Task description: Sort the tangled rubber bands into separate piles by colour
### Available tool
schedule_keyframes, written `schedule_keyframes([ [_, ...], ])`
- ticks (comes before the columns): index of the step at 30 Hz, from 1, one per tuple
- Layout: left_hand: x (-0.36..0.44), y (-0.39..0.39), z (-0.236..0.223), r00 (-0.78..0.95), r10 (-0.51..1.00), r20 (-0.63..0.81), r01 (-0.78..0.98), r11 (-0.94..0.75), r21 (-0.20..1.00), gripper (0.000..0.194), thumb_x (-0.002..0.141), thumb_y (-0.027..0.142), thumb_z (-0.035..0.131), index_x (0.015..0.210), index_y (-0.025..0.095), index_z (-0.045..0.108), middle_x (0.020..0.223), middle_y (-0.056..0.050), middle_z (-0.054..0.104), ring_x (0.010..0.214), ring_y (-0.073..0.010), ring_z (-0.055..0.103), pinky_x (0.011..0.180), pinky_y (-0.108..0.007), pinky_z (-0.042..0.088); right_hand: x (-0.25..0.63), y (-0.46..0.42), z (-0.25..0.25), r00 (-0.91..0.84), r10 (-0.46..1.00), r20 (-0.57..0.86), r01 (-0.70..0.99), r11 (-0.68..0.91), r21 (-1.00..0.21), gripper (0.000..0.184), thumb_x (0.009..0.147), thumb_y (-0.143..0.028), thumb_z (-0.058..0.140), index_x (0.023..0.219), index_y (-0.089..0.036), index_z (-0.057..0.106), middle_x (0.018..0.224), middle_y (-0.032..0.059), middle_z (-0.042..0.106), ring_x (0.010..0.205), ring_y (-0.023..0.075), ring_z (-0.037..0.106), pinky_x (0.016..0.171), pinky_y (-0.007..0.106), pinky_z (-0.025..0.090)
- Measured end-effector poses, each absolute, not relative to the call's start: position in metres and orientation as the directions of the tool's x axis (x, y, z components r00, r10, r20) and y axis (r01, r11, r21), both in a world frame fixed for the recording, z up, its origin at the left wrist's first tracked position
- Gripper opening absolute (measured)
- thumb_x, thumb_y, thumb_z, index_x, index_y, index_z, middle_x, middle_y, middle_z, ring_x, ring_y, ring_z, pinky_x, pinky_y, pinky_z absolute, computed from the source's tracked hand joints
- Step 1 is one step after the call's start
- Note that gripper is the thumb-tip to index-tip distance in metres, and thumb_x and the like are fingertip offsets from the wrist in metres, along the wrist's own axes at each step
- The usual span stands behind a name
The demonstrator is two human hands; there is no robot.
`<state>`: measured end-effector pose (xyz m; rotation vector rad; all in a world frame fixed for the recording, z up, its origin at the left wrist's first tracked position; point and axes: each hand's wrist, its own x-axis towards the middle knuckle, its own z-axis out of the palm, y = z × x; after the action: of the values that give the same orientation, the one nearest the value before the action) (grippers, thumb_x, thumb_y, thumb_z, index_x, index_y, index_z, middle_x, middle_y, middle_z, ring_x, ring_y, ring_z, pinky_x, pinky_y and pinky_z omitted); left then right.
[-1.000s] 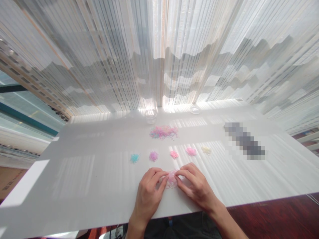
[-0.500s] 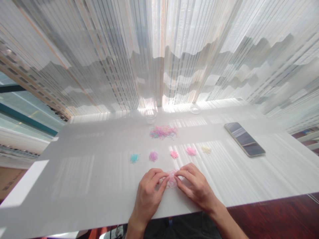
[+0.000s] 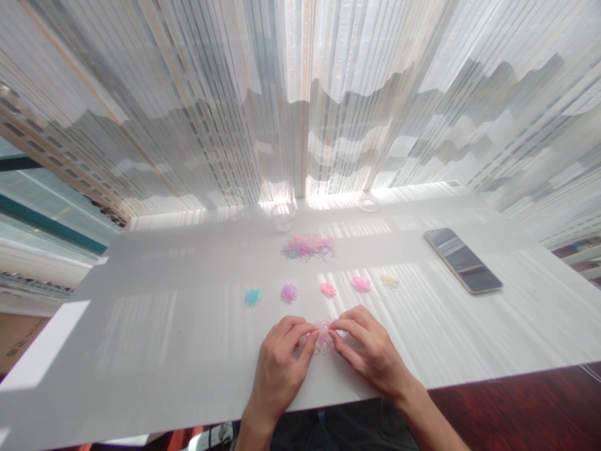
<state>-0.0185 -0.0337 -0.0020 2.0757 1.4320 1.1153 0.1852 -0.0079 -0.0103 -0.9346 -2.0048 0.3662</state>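
My left hand (image 3: 282, 357) and my right hand (image 3: 374, 351) face each other low over the table, thumb and forefinger pinched on each. Between and under the fingertips lies a loose heap of light pink rubber bands (image 3: 323, 339); both pinches are on bands at its upper part, though single strands are hard to tell apart. Just beyond the hands runs a row of small heaps of bands: turquoise (image 3: 252, 297), purple (image 3: 288, 293), coral (image 3: 328, 289), pink (image 3: 360, 284) and pale yellow (image 3: 389, 280). Behind them sits a larger mixed-colour heap of bands (image 3: 307, 247).
A clear round container (image 3: 282, 216) stands near the far edge, with a clear lid (image 3: 368, 205) to its right. On the right lies a phone (image 3: 463, 260). The white table (image 3: 188, 351) ends at a striped curtain (image 3: 282, 125). A power strip (image 3: 211, 436) shows below the near edge.
Both hands keep nearly the same pinch over the light pink heap. The view has tilted very slightly. The phone, blurred out one second ago, now shows clearly.
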Motion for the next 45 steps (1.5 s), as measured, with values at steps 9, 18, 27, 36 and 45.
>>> schedule_keyframes([
  [9,-0.0178,-0.0333,-0.0022,0.161,0.903,0.397,0.594,-0.411,0.692,0.011,0.102,0.022,0.060,0.102,0.021,0.072,0.093,-0.004,0.068,0.072,-0.0150,0.060,0.070,-0.028,0.054,0.1843,-0.0073,-0.0080,-0.340,0.730,0.592,0.461,0.678,-0.572,0.010,0.099,-0.016,0.063,0.106,-0.020,0.067,0.087,0.0055,0.066,0.080,0.0197,0.063,0.069,0.032,0.057],
  [18,-0.0175,-0.0335,-0.0009,0.158,0.903,0.399,0.608,-0.408,0.681,0.011,0.100,0.020,0.061,0.098,0.021,0.072,0.091,-0.004,0.069,0.069,-0.0150,0.059,0.068,-0.028,0.053,0.1839,-0.0068,-0.0058,-0.328,0.744,0.583,0.447,0.666,-0.598,0.011,0.098,-0.014,0.062,0.102,-0.023,0.067,0.085,0.0040,0.066,0.079,0.0192,0.064,0.068,0.031,0.057],
  [27,-0.0189,-0.0349,-0.0036,0.141,0.887,0.439,0.625,-0.424,0.656,0.009,0.099,0.022,0.064,0.097,0.022,0.073,0.090,-0.003,0.071,0.066,-0.0149,0.057,0.069,-0.029,0.051,0.1852,-0.0072,-0.0097,-0.329,0.746,0.579,0.444,0.663,-0.602,0.010,0.097,-0.013,0.063,0.102,-0.022,0.066,0.086,0.0041,0.065,0.080,0.0185,0.064,0.069,0.030,0.057],
  [36,-0.0180,-0.0349,-0.0010,0.144,0.891,0.430,0.629,-0.418,0.656,0.010,0.098,0.024,0.066,0.096,0.022,0.075,0.089,-0.004,0.072,0.064,-0.0145,0.057,0.067,-0.028,0.051,0.1845,-0.0069,-0.0075,-0.312,0.739,0.597,0.446,0.669,-0.594,0.013,0.097,-0.013,0.063,0.104,-0.023,0.067,0.087,0.0046,0.066,0.081,0.0190,0.066,0.069,0.031,0.059],
  [45,-0.0168,-0.0356,0.0004,0.167,0.886,0.432,0.658,-0.426,0.620,0.010,0.095,0.021,0.066,0.093,0.023,0.076,0.089,-0.004,0.073,0.067,-0.0155,0.060,0.067,-0.028,0.050,0.1843,-0.0074,-0.0051,-0.288,0.738,0.611,0.444,0.668,-0.597,0.014,0.096,-0.013,0.063,0.103,-0.023,0.068,0.087,0.0047,0.067,0.081,0.0196,0.067,0.069,0.031,0.060],
])
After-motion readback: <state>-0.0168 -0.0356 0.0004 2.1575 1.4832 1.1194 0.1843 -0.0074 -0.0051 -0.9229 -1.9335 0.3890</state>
